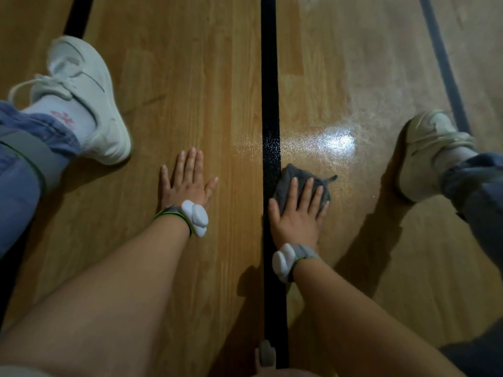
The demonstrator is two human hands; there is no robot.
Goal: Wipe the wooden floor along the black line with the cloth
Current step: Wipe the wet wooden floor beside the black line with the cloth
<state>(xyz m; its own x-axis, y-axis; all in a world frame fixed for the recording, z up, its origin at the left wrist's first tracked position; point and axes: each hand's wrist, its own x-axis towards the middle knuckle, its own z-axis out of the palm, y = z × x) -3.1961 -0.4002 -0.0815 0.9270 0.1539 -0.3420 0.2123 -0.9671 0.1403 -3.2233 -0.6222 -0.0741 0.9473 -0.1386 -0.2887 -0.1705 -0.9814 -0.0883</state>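
A black line runs straight up the middle of the wooden floor. A folded dark grey cloth lies just right of the line, its left edge touching it. My right hand presses flat on the cloth with fingers spread; the thumb rests at the line's edge. My left hand lies flat on the bare wood left of the line, fingers apart, holding nothing. Both wrists carry white sensor bands.
My left foot in a white sneaker is planted at the far left, and my right sneaker at the far right. A bright glare spot shines just beyond the cloth. Two more dark lines cross the corners.
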